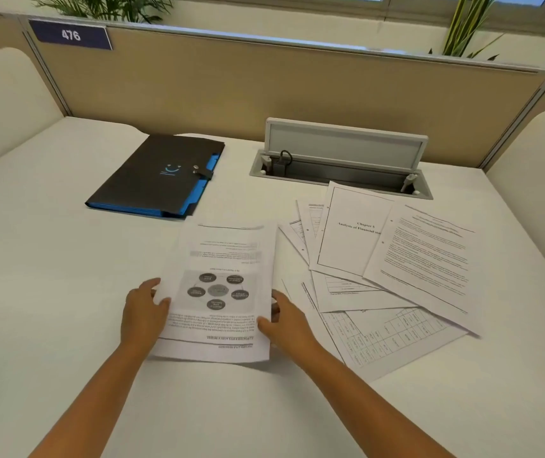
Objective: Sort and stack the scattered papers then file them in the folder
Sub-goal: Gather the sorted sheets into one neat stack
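Observation:
A small stack of printed sheets (221, 259), its top page showing a circle diagram upside down to me, lies in front of me on the white desk. My left hand (144, 314) grips its left edge and my right hand (286, 320) grips its right edge near the bottom corner. To the right, several loose papers (396, 259) lie fanned and overlapping, among them a title page reading "Chapter 5" and pages with tables. A black folder (152, 175) with blue inner dividers lies shut with a snap strap at the back left.
An open cable box (340, 160) with its lid raised is set into the desk behind the loose papers. A beige partition (264, 84) with a "476" label runs along the back. Cushioned dividers stand at both sides.

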Motion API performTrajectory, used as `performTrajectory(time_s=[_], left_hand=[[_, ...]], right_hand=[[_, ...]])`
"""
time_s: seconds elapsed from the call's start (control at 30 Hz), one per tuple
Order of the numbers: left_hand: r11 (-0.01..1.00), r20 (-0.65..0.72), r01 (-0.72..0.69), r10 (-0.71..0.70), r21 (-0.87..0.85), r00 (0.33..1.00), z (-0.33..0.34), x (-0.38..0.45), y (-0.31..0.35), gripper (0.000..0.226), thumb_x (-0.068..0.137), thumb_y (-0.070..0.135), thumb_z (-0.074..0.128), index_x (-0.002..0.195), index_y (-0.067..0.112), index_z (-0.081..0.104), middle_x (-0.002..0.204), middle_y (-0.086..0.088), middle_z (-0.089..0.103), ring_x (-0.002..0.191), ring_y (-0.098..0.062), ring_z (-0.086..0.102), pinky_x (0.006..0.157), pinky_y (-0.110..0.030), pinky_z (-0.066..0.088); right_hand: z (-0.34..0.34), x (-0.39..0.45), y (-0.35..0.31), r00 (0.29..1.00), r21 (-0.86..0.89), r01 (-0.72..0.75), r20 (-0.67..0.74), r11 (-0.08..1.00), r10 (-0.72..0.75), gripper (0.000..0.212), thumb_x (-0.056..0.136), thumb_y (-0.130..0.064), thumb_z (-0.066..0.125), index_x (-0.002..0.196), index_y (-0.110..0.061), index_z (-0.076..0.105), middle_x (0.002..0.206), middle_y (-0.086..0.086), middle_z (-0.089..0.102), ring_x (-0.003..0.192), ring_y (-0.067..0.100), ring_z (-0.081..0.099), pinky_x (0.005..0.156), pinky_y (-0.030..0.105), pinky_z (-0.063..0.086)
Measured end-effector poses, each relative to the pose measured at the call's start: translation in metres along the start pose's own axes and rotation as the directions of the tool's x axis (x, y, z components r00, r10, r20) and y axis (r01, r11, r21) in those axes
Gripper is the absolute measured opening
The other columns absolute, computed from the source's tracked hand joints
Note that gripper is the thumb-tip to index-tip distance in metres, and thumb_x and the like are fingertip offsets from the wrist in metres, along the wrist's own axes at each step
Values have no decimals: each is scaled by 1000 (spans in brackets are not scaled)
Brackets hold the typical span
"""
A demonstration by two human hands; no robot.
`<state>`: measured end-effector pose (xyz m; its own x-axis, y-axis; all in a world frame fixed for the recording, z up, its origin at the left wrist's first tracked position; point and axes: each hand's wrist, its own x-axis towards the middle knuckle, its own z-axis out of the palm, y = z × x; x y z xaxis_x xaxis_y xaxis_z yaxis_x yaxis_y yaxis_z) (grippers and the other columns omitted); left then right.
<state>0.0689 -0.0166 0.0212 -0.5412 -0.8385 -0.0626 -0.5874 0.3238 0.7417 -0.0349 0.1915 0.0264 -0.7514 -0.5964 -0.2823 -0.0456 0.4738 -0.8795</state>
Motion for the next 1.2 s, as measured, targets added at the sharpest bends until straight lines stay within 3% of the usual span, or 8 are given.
performTrajectory(time_s=[0.1, 0.23, 0.43, 0.5, 0.67, 0.83, 1.0, 1.2], left_hand=[[998, 1, 9, -9, 66, 1000, 0, -2, -6, 44, 87, 7, 55, 130, 2, 48, 122, -27, 51, 109, -40, 52, 94, -45, 41], [995, -3, -3, 3, 100, 1000, -1, -1, -10, 43, 87, 7, 55, 129, 2, 48, 123, -28, 48, 110, -40, 51, 96, -44, 39], [991, -44, -11, 18, 136, 999, -12, 4, -24, 46, 87, 7, 54, 132, 5, 45, 122, -27, 50, 109, -42, 50, 95, -50, 40], [985, -73, -2, 14, 174, 997, -17, 7, -29, 48, 86, 9, 55, 133, 7, 44, 123, -26, 51, 110, -45, 49, 96, -53, 38], [969, -155, 11, 29, 248, 988, -20, 7, -26, 49, 86, 12, 56, 133, 12, 44, 129, -25, 48, 117, -47, 38, 92, -60, 37], [958, -101, -211, 234, 197, 967, 3, -9, 2, 44, 84, 8, 58, 127, 14, 52, 124, -19, 56, 115, -41, 42, 90, -55, 39], [895, 93, -384, 373, 225, 923, 36, -27, 17, 40, 85, 13, 57, 126, 15, 54, 120, -9, 61, 113, -31, 50, 94, -46, 38], [832, 123, -417, 401, 366, 908, 45, -30, 12, 35, 84, 15, 59, 119, 13, 61, 125, -6, 60, 112, -32, 51, 95, -48, 41]], right_hand=[[3, -2, 1, 999, -52, 40, 15, 998, -39, 46, 85, -17, 58, 129, -22, 44, 122, -1, 60, 96, 8, 57, 65, 1, 42], [9, 0, -4, 1000, -114, 25, 19, 993, -23, 47, 89, -32, 56, 131, -19, 40, 130, 1, 56, 115, 19, 55, 86, 23, 44], [12, 4, -6, 989, -210, -43, 127, 977, 71, 39, 89, -39, 53, 117, -13, 45, 100, 2, 61, 91, 22, 62, 76, 31, 50], [4, 6, -5, 987, -274, -66, 122, 959, 103, 58, 88, -43, 53, 130, -7, 38, 106, 8, 61, 94, 22, 61, 77, 32, 48], [-45, 9, 2, 988, -436, -18, -148, 900, -52, 65, 86, -39, 57, 141, -20, 28, 135, 10, 39, 121, 24, 43, 96, 34, 40], [-111, 17, 24, 890, -625, -220, -443, 749, -109, 72, 84, -46, 58, 142, -20, 24, 147, 13, 29, 135, 31, 26, 110, 48, 25], [-149, 15, 58, 874, -612, -413, -475, 674, 104, 93, 80, -67, 44, 146, -14, 6, 156, 15, 4, 143, 31, 1, 113, 56, 5], [-151, 2, 88, 868, -649, -428, -488, 628, 88, 89, 82, -71, 21, 146, -13, 0, 157, 10, -4, 144, 24, -5, 115, 51, 0]])
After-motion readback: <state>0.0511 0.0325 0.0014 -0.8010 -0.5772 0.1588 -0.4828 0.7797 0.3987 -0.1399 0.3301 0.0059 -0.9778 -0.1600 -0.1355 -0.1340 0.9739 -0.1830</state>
